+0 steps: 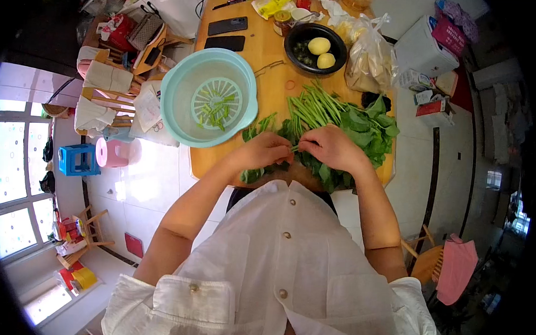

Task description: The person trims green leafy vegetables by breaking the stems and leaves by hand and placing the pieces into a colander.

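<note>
My left hand point(267, 152) and my right hand point(330, 147) meet at the table's near edge, fingers pinched on a thin green stem point(294, 148) between them. Around and beneath them lie leafy greens point(370, 128), with a bundle of long green stalks point(317, 107) just beyond my right hand. To the left stands a light-blue basin point(175, 99) with a strainer insert, and short cut stem pieces point(215, 112) rest in it. Some loose leaves point(253, 176) lie under my left hand, partly hidden by it.
Behind the greens stands a black bowl point(295, 57) with two peeled, potato-like yellow pieces point(319, 46). A plastic bag point(369, 59) is right of it. Two dark phones point(227, 26) lie at the back of the wooden table point(269, 85). A blue stool point(79, 160) stands left on the floor.
</note>
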### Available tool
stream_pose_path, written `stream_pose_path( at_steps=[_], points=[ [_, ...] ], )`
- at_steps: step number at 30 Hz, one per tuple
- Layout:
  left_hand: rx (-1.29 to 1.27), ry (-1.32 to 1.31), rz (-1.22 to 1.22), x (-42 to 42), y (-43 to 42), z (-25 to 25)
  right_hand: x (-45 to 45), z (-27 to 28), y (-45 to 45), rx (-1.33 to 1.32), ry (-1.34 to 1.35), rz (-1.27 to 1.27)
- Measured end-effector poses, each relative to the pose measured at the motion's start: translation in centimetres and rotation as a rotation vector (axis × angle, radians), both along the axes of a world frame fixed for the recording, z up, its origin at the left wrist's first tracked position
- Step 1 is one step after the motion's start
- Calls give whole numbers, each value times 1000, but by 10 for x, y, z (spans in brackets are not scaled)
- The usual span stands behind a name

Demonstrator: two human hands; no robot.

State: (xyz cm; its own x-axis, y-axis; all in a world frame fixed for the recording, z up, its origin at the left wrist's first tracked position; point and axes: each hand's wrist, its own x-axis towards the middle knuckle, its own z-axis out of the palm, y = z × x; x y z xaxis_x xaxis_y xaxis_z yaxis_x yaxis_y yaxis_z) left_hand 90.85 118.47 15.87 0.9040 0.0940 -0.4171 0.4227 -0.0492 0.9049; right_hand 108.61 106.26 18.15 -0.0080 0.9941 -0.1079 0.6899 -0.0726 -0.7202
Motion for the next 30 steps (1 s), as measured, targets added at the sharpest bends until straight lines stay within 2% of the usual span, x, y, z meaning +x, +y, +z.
stream_pose_path(
  at_steps=[2,4,5,7,8,10,11,12,13,14,16,17,19,20,22,23,24,26,27,28,29,30],
  points=[
    [41,-20,18,-1,-5,-1,-1,-1,0,-23,9,-12],
    [455,-66,-27,0,-10,3,-1,-7,0,44,-29,19],
    [455,-65,-27,1,-14,4,-2,-7,0,44,-29,19],
    [681,-6,171,4,-20,6,-8,-3,2,5,-15,-59],
    [683,-5,175,2,-18,-2,-12,-3,4,8,-15,-55],
    [746,-184,470,0,-12,-41,-18,-4,5,27,-4,-219],
    [667,-74,646,-9,3,-61,-16,-4,3,25,-3,-221],
    [583,38,818,-25,24,-72,-10,-5,-1,21,65,-329],
    [516,20,854,-36,40,-63,-2,-6,-5,20,131,-442],
    [443,7,887,-46,52,-54,9,-16,-9,15,129,-451],
    [561,5,849,-58,75,-53,23,-51,-11,-172,550,-461],
    [563,2,855,-60,85,-54,21,-63,-7,-169,547,-455],
    [803,-90,837,-65,102,-60,9,-81,3,-268,1030,-574],
    [802,-87,836,-69,108,-68,-1,-83,11,-307,1116,-624],
    [1006,204,754,-72,115,-82,-18,-103,23,-325,1226,-670],
    [1006,205,749,-70,111,-81,-26,-115,30,-341,1336,-713],
    [1086,299,762,-66,102,-78,-32,-129,38,-341,1340,-716],
    [1162,396,770,-63,85,-74,-46,-150,51,-298,1126,-633],
    [1235,249,785,-63,78,-73,-58,-150,56,-301,1127,-636],
    [1303,100,797,-63,70,-72,-72,-151,61,-187,1183,-739],
    [1301,102,795,-61,61,-66,-79,-152,62,-69,1234,-841],
    [1291,-61,798,-58,50,-56,-79,-157,62,-237,1115,-880]
  ],
)
